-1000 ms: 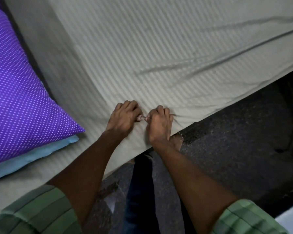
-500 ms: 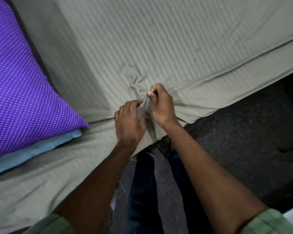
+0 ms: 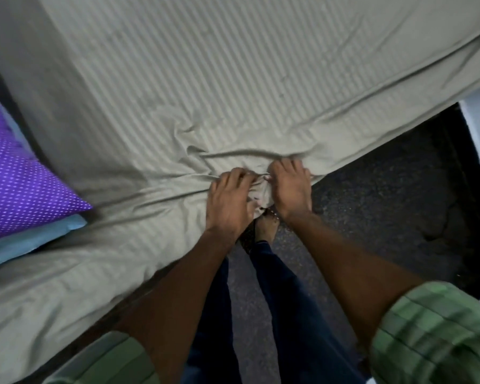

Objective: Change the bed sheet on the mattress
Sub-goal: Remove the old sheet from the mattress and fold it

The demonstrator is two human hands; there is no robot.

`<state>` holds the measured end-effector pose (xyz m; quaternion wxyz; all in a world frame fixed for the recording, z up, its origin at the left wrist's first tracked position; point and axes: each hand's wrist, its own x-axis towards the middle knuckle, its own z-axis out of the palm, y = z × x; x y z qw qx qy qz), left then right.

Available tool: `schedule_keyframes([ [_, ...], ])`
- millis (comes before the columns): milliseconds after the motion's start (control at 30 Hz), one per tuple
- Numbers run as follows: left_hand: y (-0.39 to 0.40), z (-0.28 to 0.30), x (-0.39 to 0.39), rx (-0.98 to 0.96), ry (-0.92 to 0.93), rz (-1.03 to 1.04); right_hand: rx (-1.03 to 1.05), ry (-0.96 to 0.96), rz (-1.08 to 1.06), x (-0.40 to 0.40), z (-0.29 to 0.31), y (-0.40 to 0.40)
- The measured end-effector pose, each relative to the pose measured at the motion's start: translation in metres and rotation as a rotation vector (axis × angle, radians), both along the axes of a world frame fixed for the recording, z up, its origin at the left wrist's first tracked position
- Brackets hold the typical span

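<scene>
Where the bed [image 3: 53, 286] meets the dark speckled floor [image 3: 385, 195], a striped grey-green sheet [image 3: 233, 79] covers the mattress top, a purple dotted pillow [image 3: 20, 178] at the left. Left hand [image 3: 227, 203] and right hand [image 3: 290, 189], side by side at the near edge, each grip bunched sheet, fingers curled into the folds.

no readable text, no labels, no brands, no numbers

- Bed sheet [image 3: 233, 87]: matt grey-green cloth with a woven stripe, creased at 6 o'clock.
- Pillow [image 3: 20, 173] at 9 o'clock: purple cloth with white dots.
- Floor [image 3: 385, 195]: dark, speckled, rough-looking.
- Sleeve [image 3: 438, 336]: green checked cloth.
</scene>
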<state>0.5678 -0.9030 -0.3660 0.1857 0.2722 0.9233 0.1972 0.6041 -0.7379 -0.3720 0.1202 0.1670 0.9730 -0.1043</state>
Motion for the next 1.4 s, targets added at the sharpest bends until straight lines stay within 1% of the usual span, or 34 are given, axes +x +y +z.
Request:
schedule_keyframes([
  [67, 0.015, -0.007, -0.001, -0.031, 0.024, 0.061, -0.068, -0.002, 0.01, -0.011, 0.001, 0.005],
  [133, 0.025, -0.006, -0.012, 0.101, -0.006, 0.169, -0.157, 0.105, -0.023, -0.029, 0.006, 0.009],
  [200, 0.036, 0.004, -0.034, 0.274, -0.042, 0.37, -0.215, 0.257, -0.087, -0.058, 0.021, 0.01],
  [233, 0.043, 0.012, -0.049, 0.32, -0.016, 0.452, -0.243, 0.336, -0.123, -0.076, 0.03, 0.011],
  [300, 0.054, 0.024, -0.081, 0.344, 0.07, 0.552, -0.342, 0.476, -0.162, -0.117, 0.042, 0.012],
  [333, 0.055, 0.026, -0.093, 0.35, 0.091, 0.579, -0.4, 0.511, -0.17, -0.135, 0.045, 0.015],
  [400, 0.048, 0.023, -0.102, 0.331, 0.108, 0.611, -0.446, 0.467, -0.16, -0.151, 0.044, 0.025],
  [433, 0.042, 0.022, -0.1, 0.291, 0.129, 0.617, -0.429, 0.403, -0.158, -0.148, 0.043, 0.03],
  [500, 0.028, 0.022, -0.08, 0.139, 0.189, 0.576, -0.31, 0.278, -0.145, -0.12, 0.038, 0.042],
  [567, 0.021, 0.023, -0.051, -0.007, 0.21, 0.457, -0.137, 0.192, -0.174, -0.075, 0.032, 0.057],
  [600, 0.019, 0.019, -0.034, -0.038, 0.172, 0.357, -0.059, 0.147, -0.184, -0.051, 0.028, 0.062],
  [667, 0.017, 0.01, 0.0, -0.028, 0.047, 0.193, 0.041, 0.03, -0.145, -0.014, 0.017, 0.064],
  [700, 0.017, 0.003, 0.012, -0.009, 0.009, 0.181, 0.06, -0.01, -0.095, -0.004, 0.009, 0.062],
  [733, 0.019, -0.002, 0.018, 0.03, -0.006, 0.224, 0.062, -0.012, -0.042, -0.001, 0.002, 0.06],
  [800, 0.028, -0.007, 0.016, 0.1, -0.067, 0.38, 0.039, 0.031, 0.034, -0.005, -0.004, 0.055],
  [867, 0.041, -0.004, 0.005, 0.112, -0.121, 0.449, -0.001, 0.079, 0.096, -0.015, -0.003, 0.049],
  [900, 0.044, -0.003, -0.001, 0.117, -0.109, 0.482, -0.016, 0.109, 0.101, -0.019, -0.002, 0.048],
  [967, 0.047, 0.002, -0.023, 0.189, -0.043, 0.61, -0.071, 0.223, -0.013, -0.036, 0.005, 0.049],
  [1033, 0.05, 0.014, -0.059, 0.259, 0.102, 0.742, -0.11, 0.397, -0.188, -0.071, 0.019, 0.049],
  [1067, 0.054, 0.02, -0.084, 0.287, 0.181, 0.796, -0.125, 0.477, -0.247, -0.094, 0.026, 0.049],
  [1100, 0.058, 0.026, -0.11, 0.302, 0.228, 0.832, -0.142, 0.514, -0.27, -0.116, 0.034, 0.047],
  [1133, 0.064, 0.032, -0.134, 0.287, 0.234, 0.826, -0.161, 0.491, -0.272, -0.133, 0.042, 0.044],
  [1200, 0.077, 0.04, -0.161, 0.137, 0.154, 0.699, -0.171, 0.312, -0.227, -0.152, 0.048, 0.038],
  [1267, 0.084, 0.044, -0.158, -0.049, 0.071, 0.518, -0.132, 0.076, -0.197, -0.143, 0.046, 0.037],
  [1300, 0.081, 0.044, -0.15, -0.102, 0.05, 0.45, -0.131, -0.014, -0.198, -0.132, 0.042, 0.038],
  [1367, 0.064, 0.04, -0.123, -0.108, 0.045, 0.352, -0.134, -0.132, -0.179, -0.103, 0.033, 0.041],
  [1400, 0.052, 0.037, -0.109, -0.086, 0.053, 0.307, -0.105, -0.134, -0.131, -0.088, 0.03, 0.041],
])
